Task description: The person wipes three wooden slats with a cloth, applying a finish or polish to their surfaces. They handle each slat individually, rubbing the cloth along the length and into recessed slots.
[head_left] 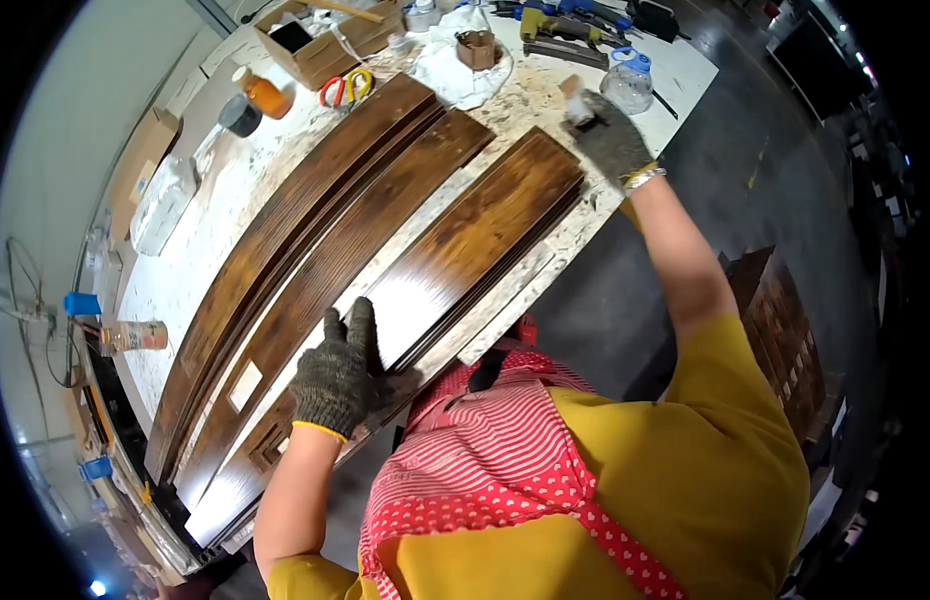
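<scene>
The bench point(198, 243) is white and has many dark stains. On it lie scissors point(351, 90) with red and yellow handles. Nearer to the person than the scissors, long brown wooden boards point(378, 240) are lying. Left of the scissors are an orange bottle point(268, 98) and a dark jar point(240, 118); right of them, a white cloth point(440, 72) and, farther, a blue-capped clear jug point(628, 90).

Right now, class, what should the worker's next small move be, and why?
Probably to bring the right hand over the nearest glossy wooden plank: the left hand lies on it, as if steadying it, while the right, holding a small pale item too unclear to name, is just beyond the plank's far end.
</scene>
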Available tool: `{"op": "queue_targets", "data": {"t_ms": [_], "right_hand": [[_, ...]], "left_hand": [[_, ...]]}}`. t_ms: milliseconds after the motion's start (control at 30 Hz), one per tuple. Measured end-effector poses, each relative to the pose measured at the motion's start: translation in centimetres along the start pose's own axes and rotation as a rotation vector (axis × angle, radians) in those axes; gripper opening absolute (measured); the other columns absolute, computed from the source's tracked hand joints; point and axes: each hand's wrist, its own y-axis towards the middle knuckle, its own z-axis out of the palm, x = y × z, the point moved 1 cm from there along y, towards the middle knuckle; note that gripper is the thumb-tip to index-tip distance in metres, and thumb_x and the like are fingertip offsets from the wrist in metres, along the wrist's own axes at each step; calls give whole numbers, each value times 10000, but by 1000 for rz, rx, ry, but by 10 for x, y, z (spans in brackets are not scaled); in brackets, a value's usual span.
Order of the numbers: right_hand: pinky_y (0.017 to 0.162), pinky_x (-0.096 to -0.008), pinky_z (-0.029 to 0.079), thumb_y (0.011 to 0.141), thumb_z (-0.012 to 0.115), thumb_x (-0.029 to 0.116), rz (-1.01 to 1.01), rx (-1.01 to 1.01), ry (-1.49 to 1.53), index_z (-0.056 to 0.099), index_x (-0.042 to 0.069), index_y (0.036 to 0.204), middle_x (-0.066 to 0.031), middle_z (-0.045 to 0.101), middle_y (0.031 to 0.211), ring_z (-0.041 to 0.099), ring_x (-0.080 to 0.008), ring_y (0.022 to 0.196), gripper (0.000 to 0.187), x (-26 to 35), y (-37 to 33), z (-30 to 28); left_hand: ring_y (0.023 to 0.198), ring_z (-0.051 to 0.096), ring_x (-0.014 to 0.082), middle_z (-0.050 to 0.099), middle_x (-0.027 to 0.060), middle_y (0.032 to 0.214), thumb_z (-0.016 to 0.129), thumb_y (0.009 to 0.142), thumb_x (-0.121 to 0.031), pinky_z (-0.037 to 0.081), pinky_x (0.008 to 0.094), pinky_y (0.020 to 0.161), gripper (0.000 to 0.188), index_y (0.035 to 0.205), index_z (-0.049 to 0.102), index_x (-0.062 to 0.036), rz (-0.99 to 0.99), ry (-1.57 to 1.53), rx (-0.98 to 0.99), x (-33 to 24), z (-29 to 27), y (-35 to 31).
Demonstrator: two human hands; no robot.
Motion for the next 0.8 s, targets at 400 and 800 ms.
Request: {"op": "queue_targets", "data": {"t_ms": [400,800], "right_hand": [[929,-374,558,1059,490,192,222,9,258,561,35,1219,-110,636,1080,629,-229,996,235,-31,-32,-5],[987,-381,511,922,725,270,186,390,-552,577,51,1366,-132,651,1280,644,-295,1125,516,62,-22,-27]], "left_hand": [[1133,626,444,579,283,1296,865,690,-493,522,504,933,1131,1555,272,-71,-144,-50,124,-11,1,19],[1041,664,421,591,267,1227,848,706,-524,554,498,864,1129,1550,268,-48,-132,-32,112,-25,-4,29]]}}
